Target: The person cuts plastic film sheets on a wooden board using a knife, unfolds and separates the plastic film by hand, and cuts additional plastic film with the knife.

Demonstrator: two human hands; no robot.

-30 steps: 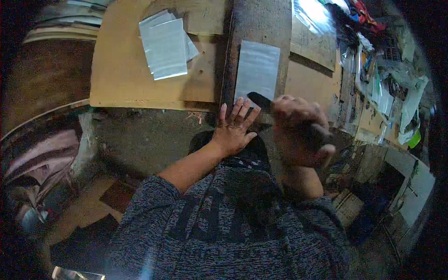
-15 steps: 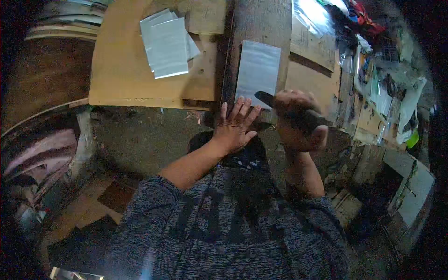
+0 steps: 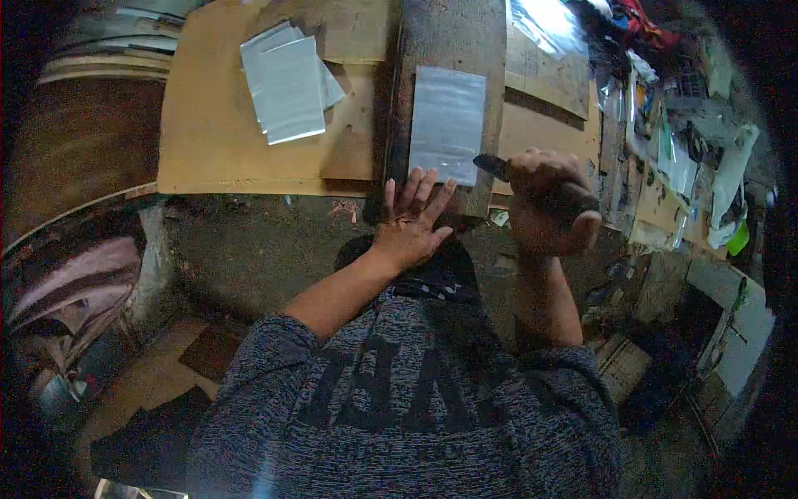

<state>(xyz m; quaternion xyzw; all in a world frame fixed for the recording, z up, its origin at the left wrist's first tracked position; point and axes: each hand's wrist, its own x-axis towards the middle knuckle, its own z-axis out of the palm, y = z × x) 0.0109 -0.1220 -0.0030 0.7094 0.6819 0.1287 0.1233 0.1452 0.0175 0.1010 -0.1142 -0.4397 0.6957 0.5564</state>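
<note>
Worktop of boards: a dark plank beside a pale panel bearing a stack of sheets. The translucent sheet lies flat on the plank. The left hand, open with fingers spread, meets its near edge, apparently to steady it; the right hand closes around the dark tool, its tip angled toward the sheet's near corner, seemingly for control.
</note>
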